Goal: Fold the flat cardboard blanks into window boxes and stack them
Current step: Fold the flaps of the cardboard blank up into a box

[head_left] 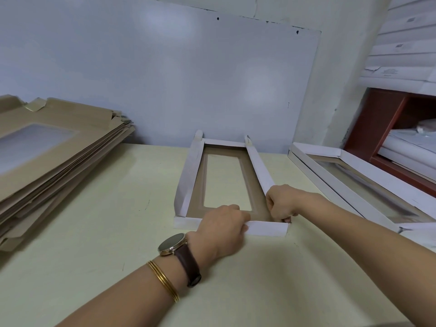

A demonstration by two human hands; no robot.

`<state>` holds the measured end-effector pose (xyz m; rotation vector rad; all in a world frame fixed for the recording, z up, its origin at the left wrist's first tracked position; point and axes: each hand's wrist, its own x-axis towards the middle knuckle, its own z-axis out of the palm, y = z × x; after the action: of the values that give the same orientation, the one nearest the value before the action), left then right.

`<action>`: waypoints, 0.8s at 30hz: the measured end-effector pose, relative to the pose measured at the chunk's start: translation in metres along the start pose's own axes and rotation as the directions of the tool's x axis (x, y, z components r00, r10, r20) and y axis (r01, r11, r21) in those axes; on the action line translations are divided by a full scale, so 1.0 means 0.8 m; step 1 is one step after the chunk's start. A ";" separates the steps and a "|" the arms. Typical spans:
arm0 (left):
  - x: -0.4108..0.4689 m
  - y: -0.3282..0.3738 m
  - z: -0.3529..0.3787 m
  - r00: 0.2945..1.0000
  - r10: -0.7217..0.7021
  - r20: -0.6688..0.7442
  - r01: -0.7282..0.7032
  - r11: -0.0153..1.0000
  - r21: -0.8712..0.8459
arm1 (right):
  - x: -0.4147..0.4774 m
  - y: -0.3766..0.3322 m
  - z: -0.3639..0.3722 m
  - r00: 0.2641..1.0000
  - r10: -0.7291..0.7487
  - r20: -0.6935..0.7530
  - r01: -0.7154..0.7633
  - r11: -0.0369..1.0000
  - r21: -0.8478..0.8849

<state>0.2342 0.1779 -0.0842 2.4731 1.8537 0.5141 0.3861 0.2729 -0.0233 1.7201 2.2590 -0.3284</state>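
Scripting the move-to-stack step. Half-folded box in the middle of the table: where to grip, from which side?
Probably best to take the half-folded box by its two long side walls, mid-length, from above. They stand up off the table, giving free edges; the base lies flat and its centre is window. Left hand and right hand grip the near end.

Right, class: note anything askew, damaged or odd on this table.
The pile of flat blanks at left is ragged: sheets fan out unevenly and a top flap is curled. The box being folded looks undamaged.
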 end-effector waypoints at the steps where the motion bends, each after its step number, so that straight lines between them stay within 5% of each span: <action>1: 0.000 0.000 0.000 1.000 0.002 -0.002 -0.002 1.000 0.001 | 0.001 0.000 0.001 1.000 0.002 -0.007 -0.002 1.000 -0.009; 7: 0.000 -0.001 0.001 1.000 0.013 -0.015 -0.013 1.000 0.010 | 0.003 0.003 -0.001 0.997 -0.001 -0.074 -0.001 0.999 -0.034; 14: 0.002 -0.002 0.002 1.000 0.003 -0.005 -0.003 1.000 0.010 | -0.001 -0.009 0.012 0.981 -0.178 -0.077 0.184 0.980 0.072; 21: 0.005 -0.003 -0.014 0.997 -0.053 0.061 0.059 0.993 -0.104 | -0.028 -0.035 0.032 0.935 -0.334 -0.118 0.352 0.847 0.399; 24: 0.005 -0.006 -0.017 0.994 -0.099 0.042 0.105 0.972 -0.212 | -0.033 -0.033 0.048 0.898 -0.400 -0.182 0.439 0.809 0.391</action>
<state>0.2275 0.1807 -0.0709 2.2239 1.7963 0.6298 0.3706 0.2292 -0.0495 1.3975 2.7909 -0.9165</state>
